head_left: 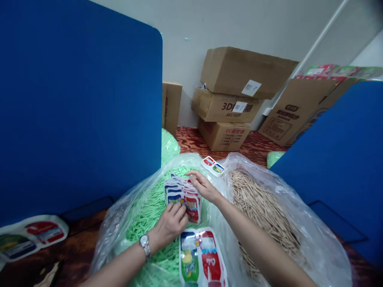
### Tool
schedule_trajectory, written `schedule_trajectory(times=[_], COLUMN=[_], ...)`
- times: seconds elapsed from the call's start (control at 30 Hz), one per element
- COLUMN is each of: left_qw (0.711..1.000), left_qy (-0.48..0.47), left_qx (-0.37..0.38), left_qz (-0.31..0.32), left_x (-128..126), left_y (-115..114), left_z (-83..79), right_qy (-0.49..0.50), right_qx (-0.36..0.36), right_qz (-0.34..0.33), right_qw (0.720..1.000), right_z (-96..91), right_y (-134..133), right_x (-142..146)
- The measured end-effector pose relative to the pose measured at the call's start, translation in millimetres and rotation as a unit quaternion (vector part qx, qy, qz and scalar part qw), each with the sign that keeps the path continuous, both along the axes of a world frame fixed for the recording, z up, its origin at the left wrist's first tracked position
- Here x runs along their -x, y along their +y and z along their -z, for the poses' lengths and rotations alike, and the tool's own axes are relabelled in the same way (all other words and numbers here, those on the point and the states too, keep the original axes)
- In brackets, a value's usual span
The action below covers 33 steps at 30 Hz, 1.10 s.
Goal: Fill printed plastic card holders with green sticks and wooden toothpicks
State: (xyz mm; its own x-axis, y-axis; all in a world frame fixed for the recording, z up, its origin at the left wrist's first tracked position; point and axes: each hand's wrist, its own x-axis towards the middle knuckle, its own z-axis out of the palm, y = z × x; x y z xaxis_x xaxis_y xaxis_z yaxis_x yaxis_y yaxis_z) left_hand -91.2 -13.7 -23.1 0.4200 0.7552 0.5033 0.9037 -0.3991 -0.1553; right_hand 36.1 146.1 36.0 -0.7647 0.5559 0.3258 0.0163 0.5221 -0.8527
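A row of double-sided printed packets (193,207), blue and green on one half and red with "Cola" on the other, stands on edge over the green sticks (145,211). At the front of the row, my left hand (172,223), with a watch on its wrist, has its fingers curled against the nearest packet. My right hand (205,187) is at the far right end of the row, its fingers on the packets' upper edges with the index finger stretched out. Some fingertips of both hands are hidden. A larger Sprite-and-Cola packet (203,257) lies just in front of me.
A clear plastic bag (110,227) surrounds the green sticks; another bag (317,235) holds tan sticks (263,207). One packet (213,166) lies between them at the back. Blue panels (80,99) flank both sides. Cardboard boxes (224,137) are stacked by the wall.
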Motion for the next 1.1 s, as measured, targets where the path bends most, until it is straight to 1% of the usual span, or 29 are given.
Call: schedule_trajectory(times=[0.07, 0.13, 0.27, 0.33, 0.4, 0.43, 0.5, 0.53, 0.6, 0.67, 0.73, 0.77, 0.87, 0.9, 0.93, 1.0, 1.07, 1.1], left_qw=[1.0, 0.999, 0.997, 0.994, 0.984, 0.976, 0.947, 0.927, 0.873, 0.807, 0.76, 0.745, 0.72, 0.718, 0.726, 0.765, 0.809, 0.825], left_qy=[-0.021, -0.04, -0.075, -0.111, -0.172, -0.211, -0.301, -0.35, -0.462, -0.572, -0.634, -0.651, -0.668, -0.663, -0.649, -0.595, -0.534, -0.511], left_qx=[-0.012, -0.022, -0.019, -0.01, -0.025, -0.035, -0.045, -0.038, 0.002, 0.056, 0.105, 0.126, 0.188, 0.209, 0.226, 0.245, 0.243, 0.241], left_qz=[-0.007, -0.018, -0.018, -0.016, -0.031, -0.05, -0.102, -0.128, -0.155, -0.136, -0.098, -0.075, -0.009, 0.009, 0.019, 0.022, 0.018, 0.018], left_x=[1, 3, 8, 10, 12, 13, 18, 21, 30, 41, 50, 52, 51, 49, 47, 46, 50, 53], left_y=[-1, -1, -1, -1, 0, 1, 5, 8, 15, 21, 23, 23, 13, 9, 5, 1, 1, 2], left_z=[-1.5, -1.7, 2.4, 5.6, 7.9, 8.3, 7.4, 6.1, 3.2, 1.1, 0.9, 1.3, 1.9, 1.3, 0.2, -1.9, -1.5, 0.0], right_qy=[0.0, 0.001, 0.051, 0.05, 0.012, -0.008, -0.024, -0.025, -0.016, 0.002, 0.027, 0.039, 0.051, 0.048, 0.042, 0.029, 0.019, 0.016], right_qx=[0.024, 0.03, 0.043, 0.038, -0.013, -0.045, -0.094, -0.103, -0.094, -0.064, -0.034, -0.018, 0.045, 0.065, 0.079, 0.078, 0.045, 0.025], right_qz=[-0.011, -0.03, -0.055, -0.028, 0.031, 0.062, 0.107, 0.115, 0.12, 0.109, 0.096, 0.088, 0.041, 0.019, -0.002, -0.024, -0.02, -0.016], right_qw=[1.0, 0.999, 0.996, 0.998, 0.999, 0.997, 0.99, 0.988, 0.988, 0.992, 0.994, 0.995, 0.997, 0.997, 0.996, 0.996, 0.999, 0.999], right_z=[3.5, 7.0, 21.3, 33.4, 46.6, 52.5, 61.3, 63.8, 65.2, 64.0, 62.6, 62.2, 62.2, 62.4, 62.6, 63.7, 66.0, 67.5], right_y=[-3, -5, -18, -27, -35, -38, -42, -43, -44, -46, -49, -50, -52, -52, -52, -50, -49, -49], right_x=[-4, -11, -22, -24, -20, -17, -10, -7, -2, -2, -5, -8, -17, -20, -22, -26, -26, -25])
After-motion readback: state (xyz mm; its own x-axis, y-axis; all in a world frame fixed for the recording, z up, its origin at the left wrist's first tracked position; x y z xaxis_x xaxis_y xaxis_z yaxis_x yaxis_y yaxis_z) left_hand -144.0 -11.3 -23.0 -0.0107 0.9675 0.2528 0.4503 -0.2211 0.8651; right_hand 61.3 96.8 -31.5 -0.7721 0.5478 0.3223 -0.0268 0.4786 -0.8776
